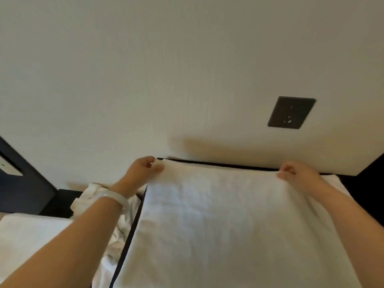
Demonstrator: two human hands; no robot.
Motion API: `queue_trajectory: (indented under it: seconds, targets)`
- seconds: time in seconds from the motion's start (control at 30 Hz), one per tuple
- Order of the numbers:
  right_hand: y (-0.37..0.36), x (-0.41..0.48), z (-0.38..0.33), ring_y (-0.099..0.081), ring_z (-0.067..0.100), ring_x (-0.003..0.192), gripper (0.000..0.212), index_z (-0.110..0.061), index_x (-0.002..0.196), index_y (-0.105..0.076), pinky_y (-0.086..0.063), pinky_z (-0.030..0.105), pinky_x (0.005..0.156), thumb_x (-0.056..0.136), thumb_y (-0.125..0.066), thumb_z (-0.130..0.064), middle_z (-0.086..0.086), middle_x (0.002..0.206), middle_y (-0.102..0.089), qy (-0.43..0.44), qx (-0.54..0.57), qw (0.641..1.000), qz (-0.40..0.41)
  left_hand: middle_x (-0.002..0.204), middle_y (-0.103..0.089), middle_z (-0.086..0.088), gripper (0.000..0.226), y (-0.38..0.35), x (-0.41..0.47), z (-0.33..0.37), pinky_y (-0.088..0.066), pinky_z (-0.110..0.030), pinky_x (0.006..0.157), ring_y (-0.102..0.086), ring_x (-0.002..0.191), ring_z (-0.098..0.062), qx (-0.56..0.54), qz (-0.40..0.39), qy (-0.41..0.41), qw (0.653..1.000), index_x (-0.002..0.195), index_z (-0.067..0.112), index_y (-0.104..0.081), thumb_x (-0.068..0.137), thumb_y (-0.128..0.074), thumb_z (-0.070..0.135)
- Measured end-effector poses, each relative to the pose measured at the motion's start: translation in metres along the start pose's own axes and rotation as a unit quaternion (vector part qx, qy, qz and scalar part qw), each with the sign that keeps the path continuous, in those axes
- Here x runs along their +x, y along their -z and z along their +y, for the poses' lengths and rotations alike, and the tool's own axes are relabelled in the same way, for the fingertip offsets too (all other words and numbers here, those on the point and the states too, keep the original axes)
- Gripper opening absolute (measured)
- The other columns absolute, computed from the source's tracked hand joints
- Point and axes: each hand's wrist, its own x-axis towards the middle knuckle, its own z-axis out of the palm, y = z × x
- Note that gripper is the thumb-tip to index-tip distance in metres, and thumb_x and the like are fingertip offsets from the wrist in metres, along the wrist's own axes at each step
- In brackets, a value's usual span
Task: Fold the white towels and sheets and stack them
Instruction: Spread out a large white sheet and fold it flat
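Note:
A white towel is spread flat over a dark-edged surface that runs up to the wall. My left hand pinches its far left corner. My right hand pinches the far right corner, close to the wall. Both arms reach forward over the towel. A crumpled heap of white sheets lies left of the surface, partly hidden under my left forearm, which wears a pale bangle. More white fabric shows beneath the towel at the right.
A cream wall rises straight behind the surface, with a dark power socket at the right. Dark furniture stands at the left, and a flat white surface lies at the lower left.

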Motion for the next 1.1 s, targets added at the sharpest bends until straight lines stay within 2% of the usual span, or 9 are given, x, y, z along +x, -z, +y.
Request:
queue_trajectory:
  seconds: [0.13, 0.3, 0.43, 0.5, 0.57, 0.6, 0.73, 0.9, 1.1]
  targets:
    - [-0.045, 0.025, 0.027, -0.058, 0.021, 0.077, 0.021, -0.016, 0.073, -0.058, -0.037, 0.031, 0.064, 0.092, -0.064, -0.021, 0.002, 0.078, -0.064, -0.041, -0.096, 0.992, -0.069, 0.064, -0.047, 0.001, 0.021, -0.032, 0.03, -0.046, -0.032, -0.029, 0.056, -0.043, 0.064, -0.018, 0.156, 0.049, 0.028, 0.986, 0.079, 0.006, -0.051, 0.092, -0.063, 0.017]
    - [-0.045, 0.029, 0.038, -0.049, 0.013, 0.059, 0.032, -0.024, 0.063, -0.052, -0.036, 0.033, 0.059, 0.091, -0.066, -0.028, -0.006, 0.06, -0.054, -0.03, -0.047, 0.996, -0.064, 0.064, -0.052, 0.001, 0.027, -0.034, 0.037, -0.056, -0.033, -0.024, 0.051, -0.046, 0.062, -0.016, 0.152, 0.094, 0.024, 0.984, 0.079, 0.01, -0.058, 0.098, -0.054, 0.028]
    - [-0.02, 0.026, 0.035, -0.048, 0.006, 0.053, 0.018, -0.027, 0.069, -0.065, -0.036, 0.024, 0.055, 0.086, -0.072, -0.027, -0.003, 0.058, -0.06, -0.001, -0.009, 0.997, -0.076, 0.057, -0.049, 0.002, 0.029, -0.021, 0.031, -0.051, -0.033, -0.029, 0.053, -0.044, 0.056, -0.011, 0.137, 0.106, 0.0, 0.985, 0.07, 0.02, -0.056, 0.095, -0.057, 0.035]
    - [-0.003, 0.031, 0.03, -0.06, 0.01, 0.059, 0.005, -0.027, 0.079, -0.073, -0.043, 0.021, 0.059, 0.083, -0.073, -0.03, -0.001, 0.068, -0.07, -0.012, 0.041, 0.997, -0.061, 0.06, -0.052, -0.001, 0.028, -0.014, 0.038, -0.043, -0.036, -0.032, 0.056, -0.045, 0.055, -0.008, 0.118, 0.13, -0.013, 0.984, 0.073, 0.018, -0.06, 0.092, -0.058, 0.039]
    - [0.005, 0.046, 0.025, -0.066, 0.008, 0.064, 0.008, -0.027, 0.082, -0.075, -0.05, 0.027, 0.064, 0.082, -0.072, -0.034, -0.005, 0.073, -0.073, -0.015, 0.062, 0.998, -0.019, 0.061, -0.053, -0.002, 0.029, -0.014, 0.052, -0.033, -0.036, -0.024, 0.055, -0.044, 0.053, -0.005, 0.13, 0.156, -0.033, 0.978, 0.073, 0.015, -0.059, 0.094, -0.058, 0.035]
    - [0.002, 0.055, 0.022, -0.065, 0.007, 0.064, 0.01, -0.026, 0.079, -0.075, -0.049, 0.029, 0.063, 0.083, -0.071, -0.034, -0.008, 0.072, -0.072, -0.013, 0.051, 0.999, 0.005, 0.06, -0.053, -0.003, 0.029, -0.018, 0.061, -0.029, -0.033, -0.019, 0.051, -0.045, 0.053, -0.005, 0.148, 0.162, -0.04, 0.975, 0.072, 0.014, -0.058, 0.095, -0.057, 0.032]
    - [-0.043, 0.073, 0.024, -0.059, 0.014, 0.071, 0.017, -0.019, 0.074, -0.068, -0.039, 0.03, 0.063, 0.09, -0.069, -0.024, 0.0, 0.075, -0.069, -0.028, -0.03, 0.999, 0.035, 0.065, -0.055, -0.008, 0.031, -0.046, 0.082, -0.042, -0.03, -0.027, 0.055, -0.047, 0.063, -0.021, 0.19, 0.138, -0.002, 0.972, 0.076, 0.002, -0.056, 0.098, -0.054, 0.023]
    - [-0.071, 0.071, 0.042, -0.063, 0.032, 0.081, 0.013, -0.023, 0.085, -0.063, -0.048, 0.038, 0.069, 0.092, -0.065, -0.033, 0.005, 0.085, -0.069, -0.024, -0.113, 0.987, 0.11, 0.057, -0.047, 0.005, 0.034, -0.051, 0.087, -0.057, -0.035, -0.013, 0.05, -0.041, 0.053, -0.006, 0.164, 0.172, 0.006, 0.971, 0.065, 0.015, -0.046, 0.095, -0.055, 0.027]
    - [-0.069, 0.074, 0.047, -0.06, 0.028, 0.078, 0.016, -0.023, 0.078, -0.061, -0.046, 0.038, 0.07, 0.09, -0.069, -0.029, 0.001, 0.081, -0.066, -0.031, -0.095, 0.988, 0.12, 0.065, -0.057, 0.001, 0.023, -0.045, 0.093, -0.056, -0.034, -0.012, 0.051, -0.048, 0.062, -0.004, 0.2, 0.166, 0.007, 0.966, 0.08, 0.009, -0.06, 0.096, -0.057, 0.026]
